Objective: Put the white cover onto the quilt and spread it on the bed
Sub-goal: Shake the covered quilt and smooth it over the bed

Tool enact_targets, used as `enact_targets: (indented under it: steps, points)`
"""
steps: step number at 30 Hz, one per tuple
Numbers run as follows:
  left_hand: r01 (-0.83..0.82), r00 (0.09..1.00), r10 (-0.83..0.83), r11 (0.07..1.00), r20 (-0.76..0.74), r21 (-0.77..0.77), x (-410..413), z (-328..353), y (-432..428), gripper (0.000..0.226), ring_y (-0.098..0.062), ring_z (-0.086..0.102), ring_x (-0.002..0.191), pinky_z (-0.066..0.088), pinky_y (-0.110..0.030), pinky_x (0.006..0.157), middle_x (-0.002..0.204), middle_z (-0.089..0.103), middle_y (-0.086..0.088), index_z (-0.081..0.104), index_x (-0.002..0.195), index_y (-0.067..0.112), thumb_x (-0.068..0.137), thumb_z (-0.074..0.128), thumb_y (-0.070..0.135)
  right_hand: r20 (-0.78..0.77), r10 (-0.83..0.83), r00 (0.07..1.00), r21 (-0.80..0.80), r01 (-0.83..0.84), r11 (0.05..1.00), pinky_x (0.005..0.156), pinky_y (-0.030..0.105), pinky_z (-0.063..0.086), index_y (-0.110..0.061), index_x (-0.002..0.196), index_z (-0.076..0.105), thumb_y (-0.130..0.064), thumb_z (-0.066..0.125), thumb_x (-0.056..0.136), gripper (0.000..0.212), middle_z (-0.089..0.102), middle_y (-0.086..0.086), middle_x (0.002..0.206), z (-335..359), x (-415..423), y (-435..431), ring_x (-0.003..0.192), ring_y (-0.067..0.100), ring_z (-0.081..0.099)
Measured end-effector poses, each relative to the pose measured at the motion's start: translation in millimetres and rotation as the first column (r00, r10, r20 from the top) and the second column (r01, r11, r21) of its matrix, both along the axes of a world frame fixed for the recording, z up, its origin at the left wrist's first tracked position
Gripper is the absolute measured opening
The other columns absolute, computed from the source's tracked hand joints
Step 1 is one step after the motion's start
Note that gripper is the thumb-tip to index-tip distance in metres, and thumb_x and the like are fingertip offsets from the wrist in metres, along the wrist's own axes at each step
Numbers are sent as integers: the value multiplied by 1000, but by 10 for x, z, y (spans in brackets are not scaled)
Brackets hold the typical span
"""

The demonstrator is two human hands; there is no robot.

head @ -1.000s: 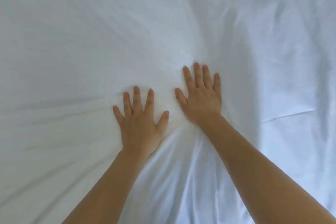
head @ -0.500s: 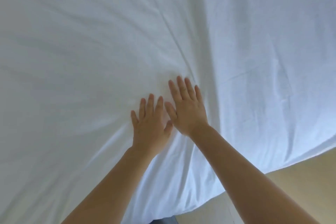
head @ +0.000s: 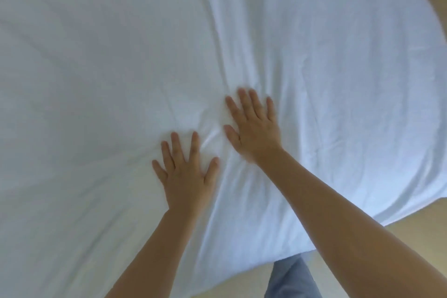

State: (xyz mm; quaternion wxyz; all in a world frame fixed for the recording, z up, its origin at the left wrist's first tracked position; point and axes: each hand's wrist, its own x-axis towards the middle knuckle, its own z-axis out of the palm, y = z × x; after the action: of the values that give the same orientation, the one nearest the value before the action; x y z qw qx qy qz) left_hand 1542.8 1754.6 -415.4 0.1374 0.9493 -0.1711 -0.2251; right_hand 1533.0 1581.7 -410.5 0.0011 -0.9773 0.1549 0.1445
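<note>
**Fingers [head: 176, 145] spread flat on the white cover [head: 96, 68], a pucker between the hands**

The fingers of both hands are straight and fanned apart, palms down, and hold nothing. The left hand [head: 185, 178] presses the cover nearer the person. The right hand [head: 254, 128] lies just beside it, a little farther off and to the right, its outline slightly blurred. Between the two thumbs the cloth is bunched into a small raised pucker [head: 210, 140]. Long creases [head: 242, 55] run from the right hand toward the far edge.

The cover fills nearly the whole view and hides the bed under it. The quilt does not show, so I cannot tell whether it sits evenly inside. At the near right the cover's edge hangs over the floor [head: 362, 249], beside a leg [head: 290, 278] in blue jeans.

The risks, as I judge them:
- **Lumped filling:** flat palms move cloth only by friction, so a push may slide the top layer over the quilt inside. The filling would stay lumped while the surface looks smooth.
- **Deeper pucker:** hands pushed toward each other would deepen the pucker rather than clear it.
- **Lopsided cover:** a stroke toward the near right could pull more cloth off the bed's edge.
</note>
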Motion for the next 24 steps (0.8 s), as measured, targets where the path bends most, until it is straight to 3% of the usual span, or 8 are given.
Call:
enact_targets:
  steps: [3,8,14,17,19,20,22,24]
  points:
    - [-10,997,12,999,74,-33,-241,-113,-1127,74,-45,19,141,13,-64,108,153,25,-22,37,145,24,83,26,63,-2,-77,997,-9,77,997,112,39,-18,-28,150,-11,-55,4,91,66,-15,-1,158,-124,-318,-1200,145,18,-15]
    - [139,981,-135,990,138,-19,-730,-245,-2883,74,-48,28,136,16,-68,103,150,32,-21,45,141,25,78,35,63,19,-129,992,-24,129,991,110,37,-18,-30,149,-10,-60,-2,82,73,-11,-1,159,-284,-922,-2764,146,19,-10]
    - [359,930,-359,933,82,12,-1299,-190,-3936,66,-44,35,134,19,-65,103,147,40,-15,52,135,25,78,39,57,15,-317,948,30,317,948,112,36,-9,-30,149,-7,-63,2,82,75,-6,1,160,-278,-1823,-4057,147,22,-5]
    - [430,903,-427,900,55,-73,-1417,-60,-4052,67,-40,33,137,16,-57,106,148,39,-11,51,136,23,80,34,55,13,-626,780,154,617,772,117,43,4,-24,152,9,-59,19,90,72,7,5,160,-216,-2172,-4514,146,26,7]
    - [415,908,-418,891,28,-183,-1505,101,-4066,69,-26,14,145,2,-46,112,155,23,-1,39,144,24,84,25,56,-6,-768,640,204,753,626,116,49,7,-18,152,10,-48,30,98,65,9,7,159,-120,-2205,-4656,146,27,7]
    - [371,928,-372,904,35,-213,-1564,174,-4080,70,-19,4,145,-3,-42,112,155,14,5,32,147,26,84,21,57,51,-751,659,221,725,652,116,51,6,-15,152,11,-42,32,99,63,10,9,159,-79,-2188,-4626,146,29,7]
    - [267,963,-268,948,17,-172,-1719,208,-4127,72,-14,-1,145,-4,-42,113,153,5,12,23,149,30,83,17,58,258,-513,819,261,452,853,114,51,6,-14,150,19,-40,34,97,62,18,13,157,0,-2124,-4419,144,32,13]
    - [251,968,-251,967,9,-41,-1930,139,-4160,68,-28,21,144,15,-55,111,155,24,0,32,146,27,84,26,54,301,-202,932,228,135,964,112,50,14,-16,147,30,-43,32,93,60,31,14,152,-92,-2232,-4192,140,33,26]
